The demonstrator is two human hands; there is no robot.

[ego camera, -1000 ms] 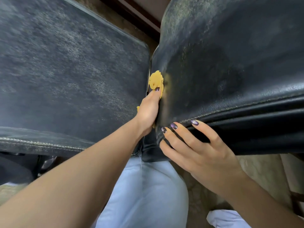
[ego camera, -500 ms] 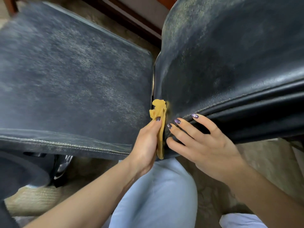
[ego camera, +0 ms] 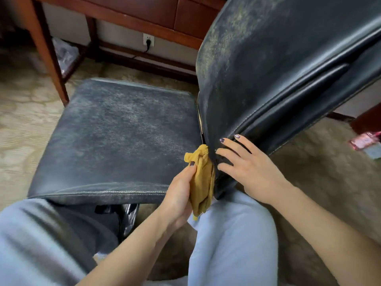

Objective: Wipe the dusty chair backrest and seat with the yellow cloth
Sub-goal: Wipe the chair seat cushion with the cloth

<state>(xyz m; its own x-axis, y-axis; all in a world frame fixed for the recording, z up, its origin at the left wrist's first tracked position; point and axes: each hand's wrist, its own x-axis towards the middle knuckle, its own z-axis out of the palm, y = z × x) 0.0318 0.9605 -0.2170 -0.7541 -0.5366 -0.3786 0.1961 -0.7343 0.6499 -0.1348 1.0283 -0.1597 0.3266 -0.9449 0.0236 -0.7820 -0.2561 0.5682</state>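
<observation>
Yellow cloth [ego camera: 201, 178] sits bunched in my left grip [ego camera: 179, 195], fingers curled round it and the thumb pressed onto its upper folds. The top of the cloth touches the lower near corner of the chair backrest [ego camera: 257, 69], at the gap where the backrest meets the seat [ego camera: 123, 131]; its loose end hangs below my palm, over my light blue trousers [ego camera: 233, 234]. My right grip [ego camera: 249, 166] holds nothing: its fingers lie straight and spread, resting flat on the near side edge of the backrest, just beside the cloth. Both chair surfaces are black leather. The seat carries a grey film of dust across most of its top. The backrest carries a yellowish-grey film, densest along its far edge, and stands tilted to the right of the seat. A black bag [ego camera: 128, 215] lies under the near edge of the seat. Beyond the chair stands a wooden table [ego camera: 144, 11], with a wall socket [ego camera: 148, 40] and a black plug below it. Patterned carpet [ego camera: 20, 120] covers the floor, and a pink packet [ego camera: 365, 140] lies on it at the right edge.
</observation>
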